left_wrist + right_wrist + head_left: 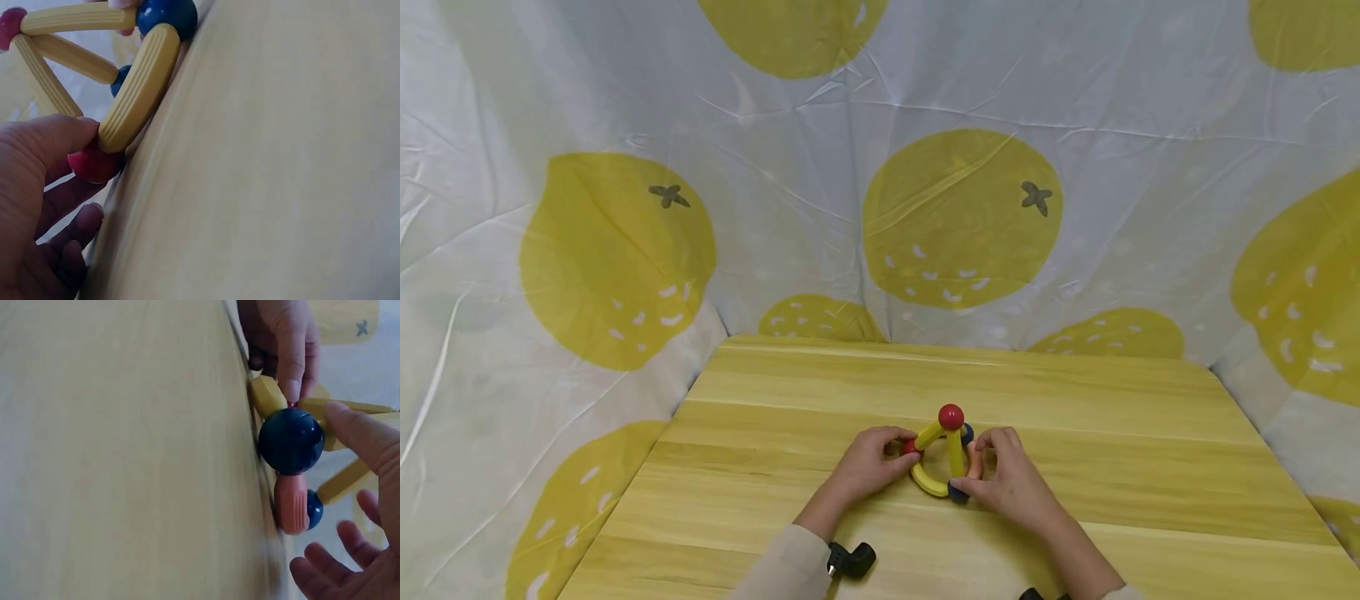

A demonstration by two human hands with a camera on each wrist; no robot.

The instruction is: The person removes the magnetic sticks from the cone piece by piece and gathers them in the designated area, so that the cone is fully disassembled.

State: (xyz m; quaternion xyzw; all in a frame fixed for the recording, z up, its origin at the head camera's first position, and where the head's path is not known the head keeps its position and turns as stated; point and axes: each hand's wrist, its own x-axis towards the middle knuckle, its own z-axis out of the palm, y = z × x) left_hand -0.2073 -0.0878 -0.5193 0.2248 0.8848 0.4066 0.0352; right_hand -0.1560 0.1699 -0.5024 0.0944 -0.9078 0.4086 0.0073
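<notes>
A pyramid-like frame of magnetic rods and balls stands on the wooden table (pixel 760 467). Its top is a red ball (pixel 951 417), from which straight yellow rods (pixel 956 454) slope down. Around the base run a curved yellow rod (pixel 140 90) and a curved orange rod (pixel 292 503). My left hand (pixel 872 460) pinches the red ball (pixel 95 164) at the left base corner between thumb and fingers. On the other side, my right hand (pixel 1011 479) has its thumb at the near blue ball (pixel 291 441), its other fingers spread loosely beside the orange rod. Another blue ball (pixel 314 509) sits behind.
A white cloth (pixel 805 175) printed with big yellow fruit hangs behind and beside the table. Black wrist devices (pixel 852 560) show at both forearms, close to the tabletop's near part.
</notes>
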